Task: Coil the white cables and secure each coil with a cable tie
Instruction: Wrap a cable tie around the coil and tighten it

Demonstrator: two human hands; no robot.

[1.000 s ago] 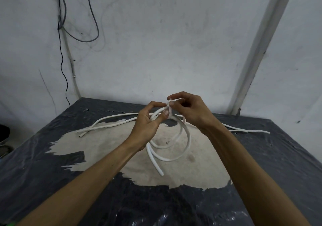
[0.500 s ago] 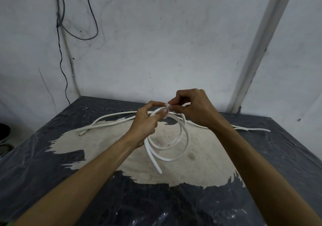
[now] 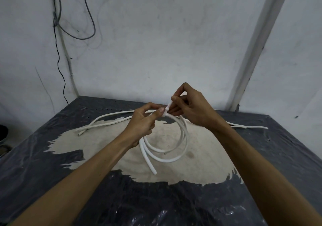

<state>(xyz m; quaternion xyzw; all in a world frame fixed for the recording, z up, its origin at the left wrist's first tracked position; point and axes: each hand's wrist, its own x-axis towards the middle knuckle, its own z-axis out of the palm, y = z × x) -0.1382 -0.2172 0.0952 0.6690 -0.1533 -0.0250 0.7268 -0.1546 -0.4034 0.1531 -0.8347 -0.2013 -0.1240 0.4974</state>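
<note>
With the left hand (image 3: pixel 142 123) pinching the gathered turns of the white cable coil (image 3: pixel 171 145) just above the surface (image 3: pixel 52 173), the right hand (image 3: pixel 189 108) is gripping the cable tie (image 3: pixel 167 109) tail between thumb and fingertips, which is best drawn straight away from the left hand until snug.

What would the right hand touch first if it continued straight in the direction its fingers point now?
The right hand points left, pinching the cable tie on the coil. Straight on, it would probably meet the left hand's fingertips first, just past the tie; depth is hard to judge.
</note>
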